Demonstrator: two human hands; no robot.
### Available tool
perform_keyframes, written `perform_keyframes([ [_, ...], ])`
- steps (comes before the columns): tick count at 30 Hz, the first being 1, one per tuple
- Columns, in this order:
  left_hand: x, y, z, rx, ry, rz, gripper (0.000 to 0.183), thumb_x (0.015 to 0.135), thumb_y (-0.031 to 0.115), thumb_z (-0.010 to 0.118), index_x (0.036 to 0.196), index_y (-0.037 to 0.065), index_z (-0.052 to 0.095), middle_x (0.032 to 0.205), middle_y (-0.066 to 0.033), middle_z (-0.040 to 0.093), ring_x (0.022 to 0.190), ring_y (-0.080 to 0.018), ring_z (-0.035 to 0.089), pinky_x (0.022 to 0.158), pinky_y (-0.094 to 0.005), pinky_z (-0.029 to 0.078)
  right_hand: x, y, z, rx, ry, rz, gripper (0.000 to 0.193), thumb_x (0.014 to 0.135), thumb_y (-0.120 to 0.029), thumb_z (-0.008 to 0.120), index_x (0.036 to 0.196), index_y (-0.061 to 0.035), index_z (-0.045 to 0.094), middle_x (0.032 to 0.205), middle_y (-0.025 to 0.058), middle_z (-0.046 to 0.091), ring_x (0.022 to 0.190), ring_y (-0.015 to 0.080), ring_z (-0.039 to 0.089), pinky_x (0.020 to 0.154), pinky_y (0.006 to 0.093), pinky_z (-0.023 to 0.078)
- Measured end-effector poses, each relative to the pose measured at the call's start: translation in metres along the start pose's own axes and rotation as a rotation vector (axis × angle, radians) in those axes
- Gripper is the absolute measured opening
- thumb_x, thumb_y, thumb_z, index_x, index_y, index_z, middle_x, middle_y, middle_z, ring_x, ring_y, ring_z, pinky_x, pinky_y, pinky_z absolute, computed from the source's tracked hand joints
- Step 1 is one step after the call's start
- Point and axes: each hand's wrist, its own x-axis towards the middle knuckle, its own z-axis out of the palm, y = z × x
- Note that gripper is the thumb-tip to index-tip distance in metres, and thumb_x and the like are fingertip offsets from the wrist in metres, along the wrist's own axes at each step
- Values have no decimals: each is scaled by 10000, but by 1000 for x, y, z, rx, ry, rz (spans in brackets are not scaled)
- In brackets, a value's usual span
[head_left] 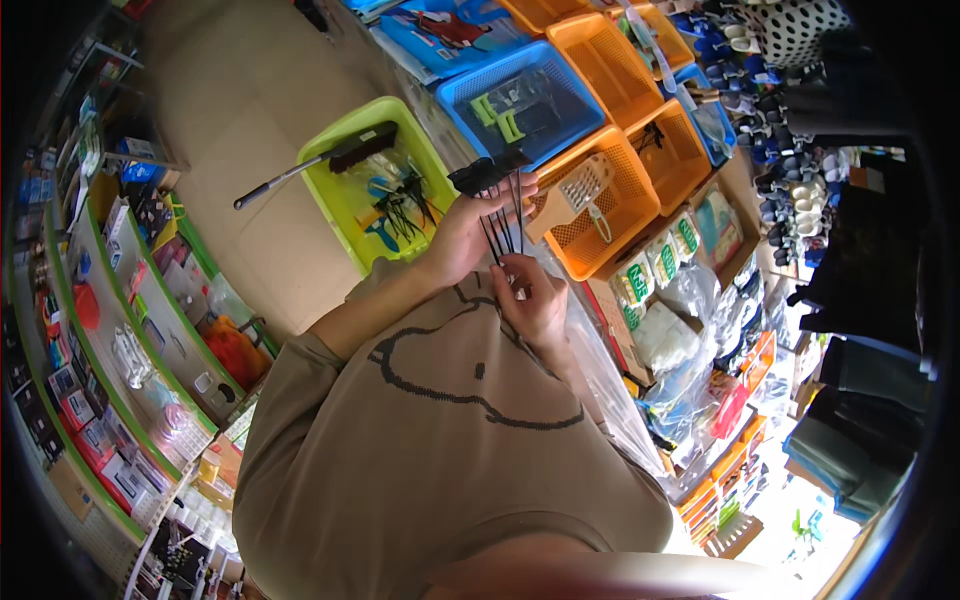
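Note:
A bunch of thin black rods (502, 222) with a dark, wider clump at its far end is held in front of my chest. My left hand (462, 238) has its palm turned up, and the rods lie across its fingers. The near ends are pinched between the thumb and fingers of my right hand (535, 300). What kind of item the rods are is hard to make out. Just left of them, a lime-green basket (330, 215) contains similar thin black pieces (405, 205), blue-handled items and plastic packets. A long-handled dark brush (362, 145) rests across its rim.
Beyond my hands stands a blue basket (470, 75) with green packaged items. An orange basket (640, 195) beside it contains a slotted beige spatula (585, 188). More orange baskets (605, 65) adjoin these. Stocked shelves (130, 350) line the left; shoes (800, 200) hang at the right.

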Motion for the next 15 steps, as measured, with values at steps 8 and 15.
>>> perform_keyframes([
  [8, -7, 5, -6, -63, -36, -41, 514, 973, 279, 460, 1410, 15, 396, 1402, -130, 489, 1317, -243, 452, 1132, -446, 333, -18, -5, 4, -42, 59, 76, 144, 804, -90, 757, 910, -36, 677, 718, 68, 665, 484, 144, 585, 460, 278, 452],
  [15, -2, 2, -3, -65, -35, -37, 507, 984, 287, 447, 1403, 6, 397, 1394, -137, 488, 1314, -243, 454, 1131, -443, 333, -20, 7, -8, -60, 114, 250, 106, 810, -87, 752, 885, -39, 694, 622, 48, 589, 480, 112, 521, 471, 264, 410],
])
